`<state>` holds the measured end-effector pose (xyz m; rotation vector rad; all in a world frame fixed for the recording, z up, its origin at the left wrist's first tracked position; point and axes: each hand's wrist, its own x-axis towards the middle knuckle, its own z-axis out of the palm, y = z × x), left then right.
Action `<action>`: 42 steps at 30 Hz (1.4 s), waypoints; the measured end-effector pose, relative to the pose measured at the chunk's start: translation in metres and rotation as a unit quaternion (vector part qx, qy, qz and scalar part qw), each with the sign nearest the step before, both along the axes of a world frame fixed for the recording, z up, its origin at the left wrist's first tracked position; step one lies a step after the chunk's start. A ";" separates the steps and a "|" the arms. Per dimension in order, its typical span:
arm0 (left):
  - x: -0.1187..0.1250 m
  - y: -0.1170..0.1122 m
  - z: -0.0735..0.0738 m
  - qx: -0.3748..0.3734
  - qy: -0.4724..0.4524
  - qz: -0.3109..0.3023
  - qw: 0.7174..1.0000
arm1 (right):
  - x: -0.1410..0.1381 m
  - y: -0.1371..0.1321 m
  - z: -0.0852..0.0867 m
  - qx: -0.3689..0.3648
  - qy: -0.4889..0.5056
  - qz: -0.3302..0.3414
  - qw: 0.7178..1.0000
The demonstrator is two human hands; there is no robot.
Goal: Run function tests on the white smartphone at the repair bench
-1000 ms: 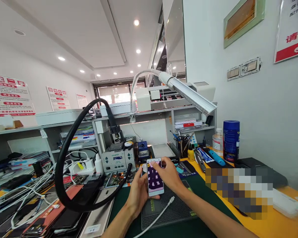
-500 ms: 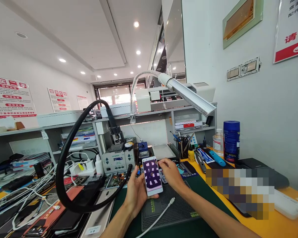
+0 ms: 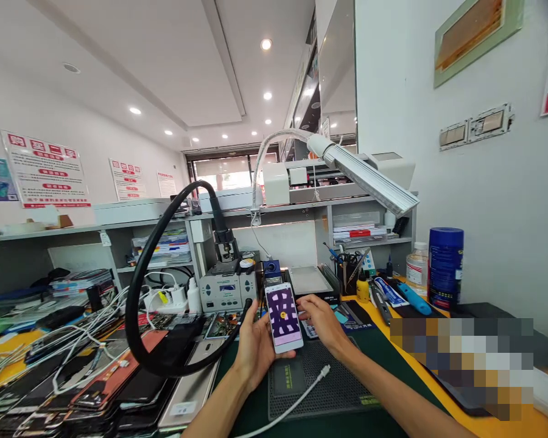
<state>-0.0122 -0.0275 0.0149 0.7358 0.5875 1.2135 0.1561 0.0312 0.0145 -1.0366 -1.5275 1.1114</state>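
over green matting, the left hand is cradling the phone; the slack right hand is no longer covering its screen.

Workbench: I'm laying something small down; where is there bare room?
Bare patches: the dark pad between the white cable and right forearm, and the green mat between that forearm and the orange tabletop. Crowded: the left side, with stacked phones and cables.
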 end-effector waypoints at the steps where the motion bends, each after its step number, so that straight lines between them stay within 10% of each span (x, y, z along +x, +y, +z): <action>1: -0.001 0.000 0.000 0.003 0.002 0.007 1.000 | 0.000 -0.003 0.001 -0.022 0.011 0.023 0.999; 16: -0.009 0.003 -0.001 -0.022 -0.024 -0.033 0.999 | 0.006 -0.012 0.009 -0.152 0.137 0.270 0.941; 42: -0.002 0.001 -0.005 -0.029 -0.010 -0.066 0.997 | 0.006 -0.013 0.004 -0.083 -0.003 0.243 0.967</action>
